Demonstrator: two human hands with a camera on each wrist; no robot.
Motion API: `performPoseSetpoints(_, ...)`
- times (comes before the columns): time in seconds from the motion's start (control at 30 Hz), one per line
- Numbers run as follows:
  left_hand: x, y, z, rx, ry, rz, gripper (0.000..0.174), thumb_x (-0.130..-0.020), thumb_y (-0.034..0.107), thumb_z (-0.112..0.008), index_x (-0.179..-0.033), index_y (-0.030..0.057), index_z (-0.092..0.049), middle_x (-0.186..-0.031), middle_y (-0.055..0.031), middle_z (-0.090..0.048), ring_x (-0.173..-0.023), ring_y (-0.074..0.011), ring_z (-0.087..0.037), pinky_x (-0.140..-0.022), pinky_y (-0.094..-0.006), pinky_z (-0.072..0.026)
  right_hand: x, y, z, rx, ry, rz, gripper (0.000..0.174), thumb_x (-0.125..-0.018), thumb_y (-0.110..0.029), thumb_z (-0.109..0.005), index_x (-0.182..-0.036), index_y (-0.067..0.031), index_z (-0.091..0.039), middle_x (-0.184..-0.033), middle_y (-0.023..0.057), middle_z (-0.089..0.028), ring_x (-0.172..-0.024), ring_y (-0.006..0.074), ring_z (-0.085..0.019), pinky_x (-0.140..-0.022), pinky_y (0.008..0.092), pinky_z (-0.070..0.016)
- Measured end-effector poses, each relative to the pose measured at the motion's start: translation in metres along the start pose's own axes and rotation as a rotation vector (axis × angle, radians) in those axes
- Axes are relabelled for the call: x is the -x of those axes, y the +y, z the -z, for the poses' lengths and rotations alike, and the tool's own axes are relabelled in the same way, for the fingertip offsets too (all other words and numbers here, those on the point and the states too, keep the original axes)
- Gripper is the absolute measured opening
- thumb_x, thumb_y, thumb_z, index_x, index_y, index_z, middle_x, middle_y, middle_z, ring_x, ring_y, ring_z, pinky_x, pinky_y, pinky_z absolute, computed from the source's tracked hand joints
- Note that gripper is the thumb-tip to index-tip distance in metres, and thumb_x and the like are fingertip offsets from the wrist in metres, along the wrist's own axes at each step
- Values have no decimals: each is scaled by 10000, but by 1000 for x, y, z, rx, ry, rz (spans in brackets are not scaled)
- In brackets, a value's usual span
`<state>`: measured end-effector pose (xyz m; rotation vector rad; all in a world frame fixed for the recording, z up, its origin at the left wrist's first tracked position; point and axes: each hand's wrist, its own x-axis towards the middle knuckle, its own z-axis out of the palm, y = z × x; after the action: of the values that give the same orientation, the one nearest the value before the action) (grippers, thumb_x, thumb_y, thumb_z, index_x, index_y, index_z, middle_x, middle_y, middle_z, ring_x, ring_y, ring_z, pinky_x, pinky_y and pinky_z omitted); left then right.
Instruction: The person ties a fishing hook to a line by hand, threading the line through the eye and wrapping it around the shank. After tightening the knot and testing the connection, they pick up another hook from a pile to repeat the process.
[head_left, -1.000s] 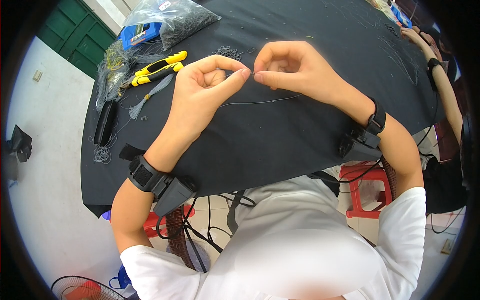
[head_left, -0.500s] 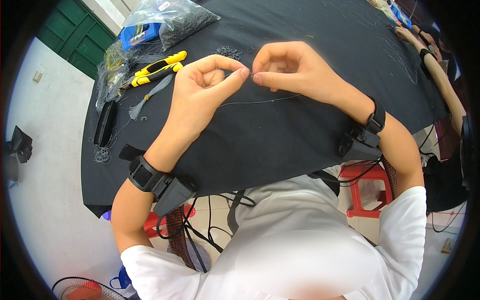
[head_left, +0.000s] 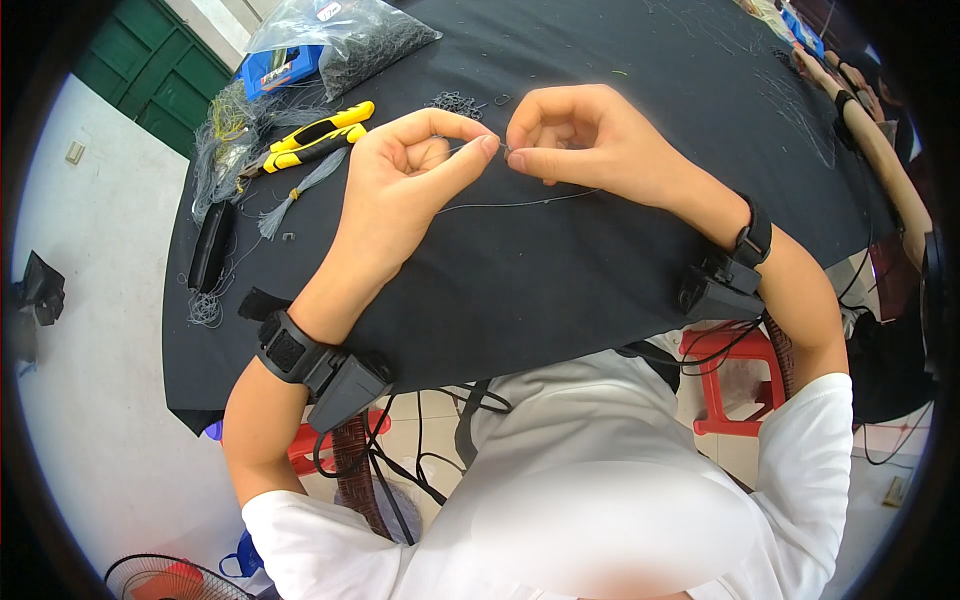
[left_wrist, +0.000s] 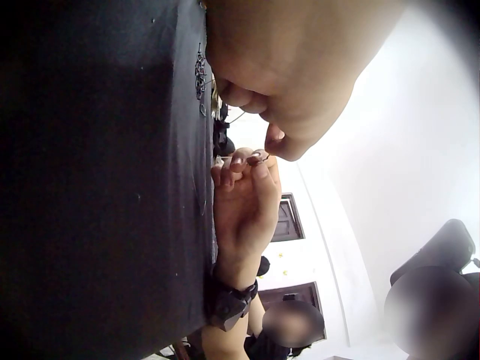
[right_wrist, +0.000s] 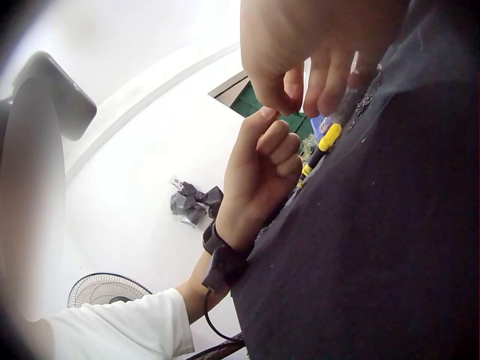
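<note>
Over the table, my left hand and right hand meet with their fingertips almost together. Thumb and forefinger of each pinch a thin grey line, and a short bit of it shows between them. A longer stretch of the line hangs below in a shallow curve, passing behind both hands. In the left wrist view a tiny dark piece shows at the fingertips; its kind is too small to tell. The other fingers of both hands are curled in. Just beyond lies a small pile of dark metal pieces.
Yellow-and-black pliers lie left of my hands, beside a tied bundle of grey line and tangled strands. Behind are a clear bag of dark pieces and a blue box. Another person's arm reaches in at the right.
My hands keep nearly the same place and pinch, with only a slight shift of the right fingertips. At the right, the other person's arm has moved a little.
</note>
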<state>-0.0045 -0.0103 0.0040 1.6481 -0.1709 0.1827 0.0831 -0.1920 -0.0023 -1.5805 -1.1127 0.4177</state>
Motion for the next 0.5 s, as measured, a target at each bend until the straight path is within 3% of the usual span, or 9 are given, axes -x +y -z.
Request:
performPoseSetpoints(0.17,0,0,-1,6,7,-10,83,-813,62,-637,-854,-8,-621,-523,131,-352,-466,42,-264,-430,-155,-173,0,4,0,10,-8,11,153,-816,-168,-639,-860,-25,-606,-691,-12,-576,-592,17,-515,-544,158,-399)
performPoseSetpoints(0.27,0,0,0,-5,12,-6,83,-809,63,-641,-851,-6,-624,-522,131,-341,-465,41,-257,-431,-155,-171,1,0,1,21,-24,-17,106,-822,-133,-629,-844,-38,-589,-715,-13,-577,-623,55,-529,-566,189,-421)
performPoseSetpoints(0.5,-1,-3,2,-72,31,-75,65,-800,55,-645,-845,8,-641,-530,128,-337,-476,34,-263,-440,-161,-186,1,0,1,21,-58,-36,109,-816,-121,-626,-867,-34,-588,-778,4,-601,-638,58,-536,-563,194,-419)
